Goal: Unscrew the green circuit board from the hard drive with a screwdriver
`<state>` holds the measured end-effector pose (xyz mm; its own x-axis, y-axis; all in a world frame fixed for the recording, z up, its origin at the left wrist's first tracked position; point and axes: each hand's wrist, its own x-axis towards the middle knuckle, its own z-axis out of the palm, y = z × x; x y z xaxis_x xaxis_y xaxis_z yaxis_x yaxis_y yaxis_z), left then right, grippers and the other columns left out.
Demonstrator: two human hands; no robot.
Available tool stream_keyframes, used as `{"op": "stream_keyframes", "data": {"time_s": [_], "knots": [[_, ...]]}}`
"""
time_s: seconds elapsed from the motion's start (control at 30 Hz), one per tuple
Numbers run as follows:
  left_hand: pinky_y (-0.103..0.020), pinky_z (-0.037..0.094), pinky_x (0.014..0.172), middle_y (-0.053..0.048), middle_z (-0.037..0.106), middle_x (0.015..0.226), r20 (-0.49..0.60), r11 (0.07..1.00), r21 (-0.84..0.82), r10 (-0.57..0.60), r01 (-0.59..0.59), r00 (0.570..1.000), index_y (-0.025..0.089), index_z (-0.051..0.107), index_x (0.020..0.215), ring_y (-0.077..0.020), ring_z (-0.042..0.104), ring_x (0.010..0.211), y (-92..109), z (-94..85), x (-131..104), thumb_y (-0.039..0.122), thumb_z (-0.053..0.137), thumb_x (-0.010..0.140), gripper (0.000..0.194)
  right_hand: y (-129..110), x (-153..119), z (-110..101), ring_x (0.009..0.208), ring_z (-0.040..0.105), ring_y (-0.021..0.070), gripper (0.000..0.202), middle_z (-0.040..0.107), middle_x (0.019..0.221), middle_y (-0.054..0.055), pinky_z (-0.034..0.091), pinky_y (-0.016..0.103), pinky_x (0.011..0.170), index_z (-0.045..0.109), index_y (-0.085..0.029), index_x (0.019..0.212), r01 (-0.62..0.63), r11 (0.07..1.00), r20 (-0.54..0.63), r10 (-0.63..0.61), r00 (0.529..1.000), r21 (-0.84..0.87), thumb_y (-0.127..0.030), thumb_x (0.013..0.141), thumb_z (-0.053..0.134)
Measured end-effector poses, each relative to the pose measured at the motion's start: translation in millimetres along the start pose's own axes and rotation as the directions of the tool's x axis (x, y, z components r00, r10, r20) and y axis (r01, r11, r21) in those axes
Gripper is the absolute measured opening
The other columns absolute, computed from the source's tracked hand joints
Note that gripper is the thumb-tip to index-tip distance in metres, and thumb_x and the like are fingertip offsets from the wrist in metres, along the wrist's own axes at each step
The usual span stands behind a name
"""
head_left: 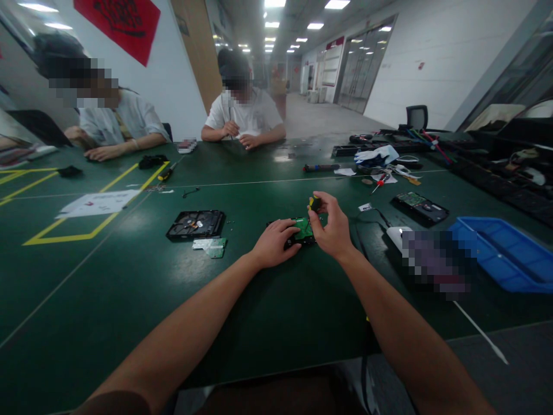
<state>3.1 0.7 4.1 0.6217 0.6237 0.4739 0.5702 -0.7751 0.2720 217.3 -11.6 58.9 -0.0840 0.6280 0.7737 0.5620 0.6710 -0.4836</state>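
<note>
On the far left I see a person in a white top resting their forearms on the green table (129, 323), beside yellow floor-style tape lines and a sheet of paper (98, 203). Moving right, an opened black drive casing (196, 224) lies flat, with a small loose circuit board (210, 246) just in front of it. A second person in white sits at the far side of the table.

Near the middle, my left hand (273, 243) lies palm down, its fingers curled over the left edge of a hard drive (302, 233) with a green board facing up, pinning it to the table. The drive sits directly between my two hands, touching both. My right hand (330, 226) is closed around a yellow-and-black screwdriver (314, 203), held upright above the drive's right part; its tip is hidden, so I cannot tell whether it touches the board.

Further right lies another drive (420, 207), then a blue plastic bin (501, 253) at the table's edge.
</note>
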Motion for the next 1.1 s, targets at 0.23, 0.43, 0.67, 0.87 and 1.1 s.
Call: {"op": "stream_keyframes", "data": {"time_s": [0.23,0.43,0.67,0.87,1.1], "knots": [[-0.058,0.043,0.119,-0.014,0.060,0.144,0.001,1.000,0.005,-0.005,0.005,1.000,0.020,0.063,0.133,-0.0332,0.055,0.137,-0.8,2.3,0.5,0.042,0.068,0.094,0.045,-2.4,3.6,-4.6,0.108,0.066,0.0263,0.042,0.064,0.125,0.009,0.063,0.046,0.085,0.055,-0.032,0.137,0.035,0.997,-0.057,-0.040,0.998,-0.075,-0.031,0.097,0.066],[-0.058,0.043,0.118,-0.014,0.060,0.144,0.003,1.000,0.003,0.000,0.000,1.000,0.021,0.062,0.134,-0.0333,0.055,0.137,-2.3,2.4,-0.2,0.045,0.066,0.095,0.046,-1.9,2.2,-3.0,0.106,0.069,0.0258,0.043,0.067,0.130,0.009,0.063,0.049,0.091,0.052,-0.032,0.142,0.044,0.998,-0.044,-0.047,0.998,-0.054,-0.027,0.100,0.059],[-0.058,0.045,0.117,-0.014,0.060,0.144,-0.001,1.000,0.005,0.001,-0.001,1.000,0.021,0.063,0.133,-0.0336,0.056,0.136,-1.8,1.5,-0.2,0.044,0.066,0.095,0.045,-6.8,5.9,-5.7,0.108,0.065,0.0264,0.038,0.064,0.121,0.010,0.063,0.047,0.089,0.058,-0.030,0.135,0.069,0.993,-0.066,-0.076,0.995,-0.099,-0.029,0.098,0.064],[-0.059,0.044,0.117,-0.014,0.061,0.143,-0.004,1.000,0.006,0.001,-0.001,1.000,0.021,0.063,0.133,-0.0339,0.056,0.136,-1.2,1.5,0.0,0.043,0.068,0.094,0.045,-5.0,3.8,-4.7,0.107,0.068,0.0261,0.040,0.067,0.129,0.009,0.062,0.048,0.092,0.053,-0.030,0.141,0.051,0.993,-0.053,-0.056,0.997,-0.105,-0.029,0.101,0.058],[-0.059,0.045,0.116,-0.015,0.061,0.143,-0.007,1.000,0.003,0.002,-0.002,1.000,0.020,0.063,0.132,-0.0338,0.056,0.136,0.4,0.8,0.2,0.043,0.067,0.094,0.045,-3.9,4.1,-4.8,0.110,0.065,0.0272,0.040,0.065,0.123,0.009,0.062,0.049,0.091,0.055,-0.031,0.137,0.051,0.992,-0.043,-0.056,0.997,-0.115,-0.034,0.099,0.064]]}}
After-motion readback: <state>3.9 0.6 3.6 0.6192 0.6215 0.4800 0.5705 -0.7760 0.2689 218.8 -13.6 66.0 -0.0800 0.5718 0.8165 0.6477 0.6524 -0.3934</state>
